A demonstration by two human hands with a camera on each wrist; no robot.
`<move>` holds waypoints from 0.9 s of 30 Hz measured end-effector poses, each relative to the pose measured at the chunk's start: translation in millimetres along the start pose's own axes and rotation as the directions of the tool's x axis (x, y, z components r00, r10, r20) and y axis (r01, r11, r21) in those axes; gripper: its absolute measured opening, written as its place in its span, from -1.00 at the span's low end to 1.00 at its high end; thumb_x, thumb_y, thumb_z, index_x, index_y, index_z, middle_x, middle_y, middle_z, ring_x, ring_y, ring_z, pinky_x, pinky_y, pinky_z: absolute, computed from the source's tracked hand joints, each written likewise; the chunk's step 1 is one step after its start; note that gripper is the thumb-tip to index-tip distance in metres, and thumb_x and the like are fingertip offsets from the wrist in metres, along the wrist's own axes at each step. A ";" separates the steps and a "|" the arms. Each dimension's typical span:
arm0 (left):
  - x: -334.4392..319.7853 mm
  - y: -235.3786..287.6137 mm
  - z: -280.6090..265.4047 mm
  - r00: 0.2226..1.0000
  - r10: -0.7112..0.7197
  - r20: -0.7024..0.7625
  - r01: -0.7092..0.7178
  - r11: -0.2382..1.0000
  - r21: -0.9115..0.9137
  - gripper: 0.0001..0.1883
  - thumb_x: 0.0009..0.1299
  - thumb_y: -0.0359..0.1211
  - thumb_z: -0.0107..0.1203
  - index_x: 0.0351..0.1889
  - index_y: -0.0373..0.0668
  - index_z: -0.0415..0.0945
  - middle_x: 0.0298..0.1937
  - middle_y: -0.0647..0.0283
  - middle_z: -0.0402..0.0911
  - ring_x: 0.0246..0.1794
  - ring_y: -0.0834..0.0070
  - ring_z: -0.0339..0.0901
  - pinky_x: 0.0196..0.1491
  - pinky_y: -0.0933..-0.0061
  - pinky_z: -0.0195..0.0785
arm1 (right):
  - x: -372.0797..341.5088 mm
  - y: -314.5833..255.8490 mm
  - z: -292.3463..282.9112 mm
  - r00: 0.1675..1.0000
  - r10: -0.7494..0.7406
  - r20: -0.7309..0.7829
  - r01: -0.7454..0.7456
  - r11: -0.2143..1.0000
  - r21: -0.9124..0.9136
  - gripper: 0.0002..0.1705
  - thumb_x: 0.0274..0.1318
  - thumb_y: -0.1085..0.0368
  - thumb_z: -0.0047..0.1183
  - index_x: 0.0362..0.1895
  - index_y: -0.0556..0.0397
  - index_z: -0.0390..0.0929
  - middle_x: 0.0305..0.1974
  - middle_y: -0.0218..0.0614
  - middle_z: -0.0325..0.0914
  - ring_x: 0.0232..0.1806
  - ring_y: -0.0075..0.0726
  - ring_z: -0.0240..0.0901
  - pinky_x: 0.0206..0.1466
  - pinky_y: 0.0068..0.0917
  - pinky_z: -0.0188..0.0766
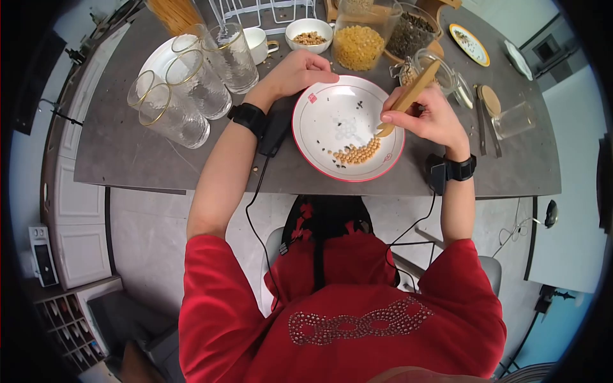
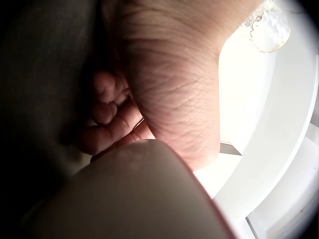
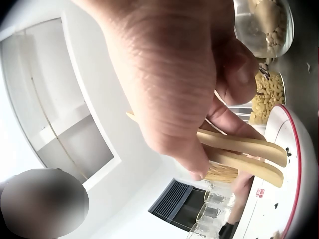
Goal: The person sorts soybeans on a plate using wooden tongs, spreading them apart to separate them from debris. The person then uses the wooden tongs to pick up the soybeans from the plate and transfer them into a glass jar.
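A white plate with a red rim (image 1: 313,137) holds a cluster of round tan beans (image 1: 359,153) near its front edge and scattered dark bits. My left hand (image 1: 301,75) grips the plate's back left rim, thumb along the edge; the left wrist view shows its curled fingers (image 2: 107,132) beside the plate (image 2: 134,194). My right hand (image 1: 428,118) pinches wooden tongs (image 1: 412,89), their tips low over the plate by the beans. In the right wrist view, the two tips of the tongs (image 3: 259,158) stand slightly apart, with nothing visible between them.
Gold-rimmed glasses (image 1: 185,96) stand at the left. Behind the plate are a white bowl of mixed bits (image 1: 310,35), a container of yellow pasta (image 1: 359,48) and an open glass jar (image 1: 440,67). A clear glass (image 1: 514,121) lies at the right, near dark utensils (image 1: 482,124).
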State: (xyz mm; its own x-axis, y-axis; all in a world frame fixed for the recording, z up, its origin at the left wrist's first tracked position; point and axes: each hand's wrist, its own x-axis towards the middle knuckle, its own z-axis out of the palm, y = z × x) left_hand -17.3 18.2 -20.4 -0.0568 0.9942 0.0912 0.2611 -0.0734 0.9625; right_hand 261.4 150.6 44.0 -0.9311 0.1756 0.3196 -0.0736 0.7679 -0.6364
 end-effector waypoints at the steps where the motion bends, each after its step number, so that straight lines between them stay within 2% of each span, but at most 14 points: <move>1: 0.0 0.4 -0.6 1.000 0.009 -0.011 -0.009 1.000 0.018 -0.78 0.43 -0.31 0.30 -0.42 -0.24 0.66 -0.51 0.52 0.57 -0.48 0.84 0.41 -0.43 0.66 0.17 | 1.0 -1.8 1.6 0.999 -0.044 0.004 0.044 0.999 -0.002 -0.70 0.10 0.15 0.48 -0.44 0.11 0.71 -0.70 -0.47 0.36 -0.68 -0.53 0.10 -0.57 -0.46 0.02; 2: 0.6 1.3 -0.2 1.000 0.020 -0.020 -0.019 0.999 0.036 -0.79 0.46 -0.34 0.27 -0.42 -0.22 0.65 -0.51 0.54 0.57 -0.50 0.87 0.41 -0.46 0.68 0.16 | 0.8 -6.2 0.3 0.999 0.040 0.029 -0.038 0.998 -0.056 -0.56 0.08 0.11 0.49 -0.60 0.12 0.58 -0.72 -0.41 0.34 -0.70 -0.49 0.12 -0.59 -0.44 0.04; 3: 1.4 -0.7 0.7 1.000 0.014 -0.004 -0.014 0.999 0.039 -0.79 0.46 -0.34 0.27 -0.42 -0.22 0.65 -0.51 0.54 0.57 -0.50 0.87 0.41 -0.46 0.68 0.16 | -1.4 -3.5 1.9 0.999 0.050 0.016 -0.049 0.998 -0.050 -0.56 0.08 0.11 0.49 -0.60 0.12 0.58 -0.72 -0.41 0.34 -0.70 -0.49 0.12 -0.59 -0.44 0.04; 5: 3.2 -4.5 0.0 0.999 0.040 -0.029 -0.040 0.999 0.024 -0.79 0.47 -0.33 0.26 -0.41 -0.22 0.65 -0.52 0.54 0.58 -0.51 0.87 0.42 -0.46 0.69 0.16 | -0.2 6.2 3.5 1.000 -0.015 0.014 0.017 0.992 -0.124 -0.45 0.09 0.05 0.49 -0.66 0.11 0.47 -0.72 -0.39 0.32 -0.70 -0.46 0.12 -0.60 -0.40 0.03; 6: 2.6 -3.3 0.1 0.999 0.032 -0.014 -0.031 0.999 0.024 -0.79 0.47 -0.33 0.26 -0.41 -0.22 0.65 -0.52 0.54 0.58 -0.51 0.87 0.42 -0.46 0.69 0.16 | 0.5 9.9 5.0 1.000 -0.002 0.005 0.003 0.993 -0.116 -0.45 0.09 0.05 0.49 -0.66 0.11 0.47 -0.72 -0.39 0.32 -0.70 -0.46 0.12 -0.60 -0.40 0.03; 9: 0.7 1.6 -1.6 1.000 -0.015 0.016 0.015 1.000 0.027 -0.79 0.47 -0.33 0.26 -0.40 -0.22 0.65 -0.51 0.54 0.59 -0.52 0.86 0.43 -0.45 0.70 0.17 | 10.9 16.8 11.2 0.988 -0.110 -0.108 0.105 0.993 -0.052 -0.44 0.11 -0.01 0.47 -0.64 0.10 0.49 -0.75 -0.40 0.26 -0.71 -0.43 0.11 -0.60 -0.39 0.03; 11: 0.1 2.6 -0.3 1.000 -0.020 -0.015 0.020 1.000 -0.012 -0.76 0.43 -0.30 0.31 -0.44 -0.23 0.65 -0.53 0.53 0.59 -0.52 0.85 0.41 -0.45 0.68 0.16 | 20.9 14.0 8.8 0.982 -0.172 -0.083 0.165 0.983 -0.085 -0.43 0.13 -0.01 0.46 -0.65 0.08 0.46 -0.76 -0.40 0.24 -0.72 -0.42 0.12 -0.61 -0.39 0.05; 13: 0.3 6.2 -2.0 1.000 -0.023 -0.018 0.023 1.000 -0.005 -0.77 0.43 -0.31 0.31 -0.43 -0.23 0.66 -0.54 0.53 0.58 -0.52 0.86 0.41 -0.45 0.68 0.16 | 28.2 17.1 9.1 0.979 -0.198 -0.057 0.194 0.979 -0.067 -0.48 0.16 0.01 0.44 -0.63 0.08 0.53 -0.77 -0.38 0.25 -0.73 -0.42 0.16 -0.61 -0.39 0.06; 16: -1.1 3.5 1.3 0.999 -0.027 -0.029 0.027 1.000 0.001 -0.78 0.43 -0.32 0.31 -0.43 -0.23 0.66 -0.54 0.54 0.57 -0.52 0.86 0.39 -0.45 0.68 0.14 | 23.2 28.3 21.5 0.963 -0.242 -0.122 0.245 0.969 0.017 -0.61 0.20 0.06 0.41 -0.51 0.06 0.66 -0.75 -0.39 0.32 -0.73 -0.46 0.20 -0.60 -0.42 0.10; 18: -1.1 7.0 -2.3 0.999 -0.019 -0.037 0.021 0.999 0.032 -0.79 0.44 -0.33 0.31 -0.42 -0.23 0.66 -0.55 0.55 0.57 -0.52 0.86 0.39 -0.44 0.68 0.13 | 20.0 33.6 30.2 0.917 -0.246 -0.314 0.283 0.956 0.080 -0.73 0.24 0.13 0.38 -0.38 0.06 0.74 -0.72 -0.40 0.41 -0.70 -0.52 0.28 -0.59 -0.47 0.15; 22: 0.2 6.5 -1.0 0.998 -0.036 -0.046 0.037 0.999 0.028 -0.80 0.43 -0.35 0.31 -0.42 -0.23 0.66 -0.55 0.55 0.56 -0.53 0.86 0.37 -0.44 0.68 0.12 | 14.4 33.6 20.3 0.906 -0.225 -0.358 0.297 0.942 0.158 -0.79 0.25 0.20 0.35 -0.33 0.08 0.75 -0.66 -0.42 0.52 -0.68 -0.57 0.35 -0.57 -0.52 0.21; 24: -2.8 5.3 1.6 0.998 -0.042 -0.054 0.044 0.998 0.035 -0.81 0.43 -0.35 0.31 -0.41 -0.23 0.66 -0.55 0.55 0.56 -0.53 0.86 0.37 -0.45 0.67 0.11 | 11.7 34.4 13.5 0.941 -0.282 -0.189 0.294 0.955 0.037 -0.79 0.25 0.22 0.35 -0.34 0.10 0.75 -0.61 -0.42 0.61 -0.65 -0.58 0.40 -0.56 -0.54 0.23; 25: -3.6 8.3 3.1 0.997 -0.035 -0.062 0.037 0.999 0.026 -0.81 0.43 -0.35 0.31 -0.41 -0.23 0.67 -0.54 0.54 0.57 -0.53 0.87 0.38 -0.44 0.68 0.12 | 10.0 32.6 11.5 0.940 -0.284 -0.188 0.296 0.954 0.039 -0.79 0.25 0.22 0.35 -0.34 0.10 0.75 -0.61 -0.42 0.61 -0.65 -0.58 0.40 -0.56 -0.54 0.23; 27: -4.0 10.6 2.9 0.997 -0.022 -0.072 0.024 1.000 0.019 -0.81 0.43 -0.34 0.32 -0.41 -0.23 0.67 -0.54 0.53 0.58 -0.52 0.87 0.38 -0.44 0.68 0.13 | 7.0 26.8 7.0 0.996 -0.087 0.022 0.079 0.968 0.238 -0.86 0.27 0.32 0.29 -0.32 0.13 0.69 -0.41 -0.33 0.71 -0.39 -0.43 0.63 -0.28 -0.49 0.48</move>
State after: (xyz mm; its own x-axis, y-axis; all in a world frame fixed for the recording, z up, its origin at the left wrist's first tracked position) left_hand -11.5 13.7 -11.3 -0.1317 0.9874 0.0878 0.2776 -0.0483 0.9595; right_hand 250.5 168.1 24.3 -0.9290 0.0946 0.3577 -0.2298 0.6103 -0.7581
